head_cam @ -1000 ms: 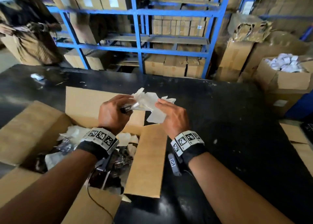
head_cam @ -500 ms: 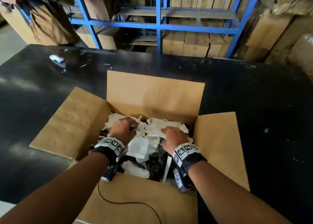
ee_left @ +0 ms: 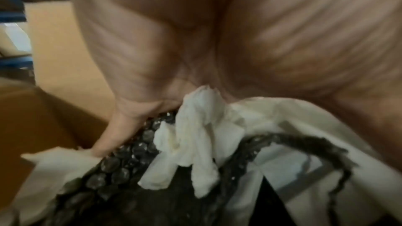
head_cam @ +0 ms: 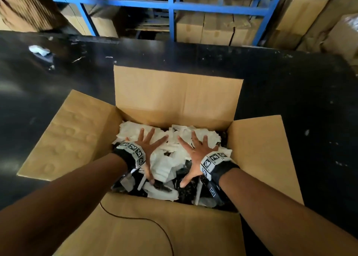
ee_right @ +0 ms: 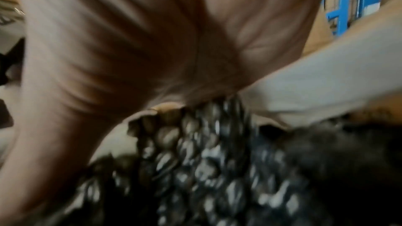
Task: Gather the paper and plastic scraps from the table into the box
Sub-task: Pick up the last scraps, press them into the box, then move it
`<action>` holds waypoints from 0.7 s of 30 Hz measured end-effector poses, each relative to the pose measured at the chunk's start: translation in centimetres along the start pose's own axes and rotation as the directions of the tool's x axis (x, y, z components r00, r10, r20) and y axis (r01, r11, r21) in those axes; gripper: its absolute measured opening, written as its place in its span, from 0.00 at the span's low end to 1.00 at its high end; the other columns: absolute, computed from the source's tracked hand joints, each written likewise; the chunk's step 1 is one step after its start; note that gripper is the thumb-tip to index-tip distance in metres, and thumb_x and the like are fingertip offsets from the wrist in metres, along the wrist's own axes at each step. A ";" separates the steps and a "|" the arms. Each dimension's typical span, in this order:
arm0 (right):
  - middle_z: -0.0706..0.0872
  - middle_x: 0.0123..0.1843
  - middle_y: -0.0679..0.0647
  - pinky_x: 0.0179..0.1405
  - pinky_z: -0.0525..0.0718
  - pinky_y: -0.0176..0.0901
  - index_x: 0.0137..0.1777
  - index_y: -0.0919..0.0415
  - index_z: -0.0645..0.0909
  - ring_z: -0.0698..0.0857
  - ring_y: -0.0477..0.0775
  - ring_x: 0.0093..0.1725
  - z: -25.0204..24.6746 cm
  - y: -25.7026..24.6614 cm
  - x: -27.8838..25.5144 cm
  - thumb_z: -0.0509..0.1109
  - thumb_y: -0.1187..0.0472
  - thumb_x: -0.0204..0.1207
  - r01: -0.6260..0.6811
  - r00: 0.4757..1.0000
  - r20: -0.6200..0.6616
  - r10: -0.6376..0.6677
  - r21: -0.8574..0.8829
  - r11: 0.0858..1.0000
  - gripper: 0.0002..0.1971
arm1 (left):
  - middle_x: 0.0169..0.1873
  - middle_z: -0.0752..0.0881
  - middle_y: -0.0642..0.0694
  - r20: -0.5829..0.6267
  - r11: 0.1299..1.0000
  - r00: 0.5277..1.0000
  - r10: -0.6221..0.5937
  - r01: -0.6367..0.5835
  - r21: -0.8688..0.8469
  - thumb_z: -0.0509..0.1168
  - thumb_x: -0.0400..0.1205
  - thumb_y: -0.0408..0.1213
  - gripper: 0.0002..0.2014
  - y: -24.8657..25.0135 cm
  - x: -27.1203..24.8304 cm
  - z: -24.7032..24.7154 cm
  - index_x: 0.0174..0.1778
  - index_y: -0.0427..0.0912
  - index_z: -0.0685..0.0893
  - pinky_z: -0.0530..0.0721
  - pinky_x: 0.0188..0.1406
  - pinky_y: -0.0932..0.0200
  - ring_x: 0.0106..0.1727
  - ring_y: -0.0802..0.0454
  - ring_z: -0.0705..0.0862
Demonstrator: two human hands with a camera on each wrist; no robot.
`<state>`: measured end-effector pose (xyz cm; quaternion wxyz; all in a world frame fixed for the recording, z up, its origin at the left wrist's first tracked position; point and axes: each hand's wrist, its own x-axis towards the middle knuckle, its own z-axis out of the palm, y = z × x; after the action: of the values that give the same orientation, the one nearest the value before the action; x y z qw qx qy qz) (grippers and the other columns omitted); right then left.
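Both hands, left (head_cam: 147,147) and right (head_cam: 195,151), have let go their paper; each grip now splays wide, pressing the scraps (head_cam: 168,165) down in the box (head_cam: 175,98). One scrap (head_cam: 37,49) remains on the bench (head_cam: 280,93), upper left of frame.

Box (head_cam: 178,98): brown cardboard, open, all four flaps folded outward, sits on black table (head_cam: 290,85), near edge toward person at 6 o'clock. Inside, heap of white paper scraps (head_cam: 164,166) mixed with black bubble-wrap plastic (head_cam: 188,192); paper mostly at 12 o'clock side of heap, dark plastic toward 6 o'clock. Left wrist view: crumpled white paper (ee_left: 195,137) lying on black bubble wrap (ee_left: 117,164). One white scrap (head_cam: 37,49) still on table, at 10 o'clock, well apart from box.
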<state>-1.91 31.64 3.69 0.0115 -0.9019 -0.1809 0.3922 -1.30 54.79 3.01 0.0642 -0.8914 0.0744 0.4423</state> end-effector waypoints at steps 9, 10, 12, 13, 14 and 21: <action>0.17 0.84 0.55 0.70 0.44 0.96 0.82 0.36 0.19 0.27 0.81 0.82 3.9 -0.9 5.3 0.85 0.45 0.67 -0.127 0.990 0.059 0.130 -0.049 0.991 0.72 | 0.83 0.23 0.34 -0.024 0.993 0.997 -0.080 0.082 0.083 0.83 0.60 0.66 0.77 -1.2 4.7 4.7 0.86 0.50 0.28 0.51 0.82 0.23 0.83 0.22 0.31; 0.17 0.84 0.55 0.71 0.43 0.95 0.82 0.36 0.20 0.26 0.81 0.82 4.1 -0.9 5.5 0.83 0.49 0.71 -0.128 0.991 0.040 0.129 -0.047 0.991 0.69 | 0.82 0.24 0.32 -0.010 0.987 0.995 -0.102 0.102 0.127 0.80 0.61 0.69 0.76 -1.0 4.6 4.7 0.87 0.48 0.30 0.52 0.80 0.20 0.82 0.20 0.30; 0.17 0.84 0.55 0.72 0.42 0.94 0.83 0.37 0.21 0.26 0.81 0.82 4.2 -0.6 5.7 0.81 0.52 0.73 -0.124 0.992 0.032 0.125 -0.043 0.991 0.67 | 0.83 0.24 0.31 0.004 0.977 0.992 -0.126 0.123 0.173 0.74 0.68 0.69 0.69 0.0 3.8 4.0 0.86 0.46 0.29 0.48 0.78 0.20 0.81 0.19 0.30; 0.17 0.84 0.55 0.72 0.42 0.94 0.83 0.36 0.21 0.25 0.80 0.82 4.2 -0.6 5.6 0.82 0.51 0.72 -0.120 0.992 0.040 0.121 -0.036 0.992 0.68 | 0.83 0.25 0.31 0.002 0.976 0.992 -0.124 0.121 0.179 0.73 0.72 0.67 0.66 0.4 3.4 3.6 0.87 0.45 0.30 0.46 0.79 0.22 0.82 0.20 0.29; 0.17 0.84 0.55 0.71 0.41 0.94 0.83 0.36 0.20 0.25 0.81 0.82 4.0 -0.5 5.6 0.85 0.48 0.69 -0.112 0.992 0.045 0.114 -0.033 0.993 0.71 | 0.83 0.25 0.31 0.013 0.976 0.993 -0.118 0.114 0.187 0.73 0.72 0.66 0.66 0.7 2.8 2.9 0.87 0.45 0.30 0.45 0.79 0.24 0.82 0.21 0.29; 0.12 0.81 0.53 0.67 0.36 0.97 0.79 0.32 0.17 0.22 0.83 0.79 1.0 -0.1 2.3 0.88 0.29 0.41 -0.043 0.998 -0.036 0.043 -0.011 0.999 0.86 | 0.80 0.18 0.50 0.042 0.992 0.994 -0.101 0.097 0.074 0.78 0.34 0.78 0.85 -1.6 1.2 -0.3 0.68 0.77 0.13 0.46 0.69 0.06 0.83 0.30 0.24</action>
<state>-1.21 32.33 1.42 0.0011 -0.9124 -0.1633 0.3753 -0.10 56.20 2.33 0.1198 -0.8809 0.0445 0.4557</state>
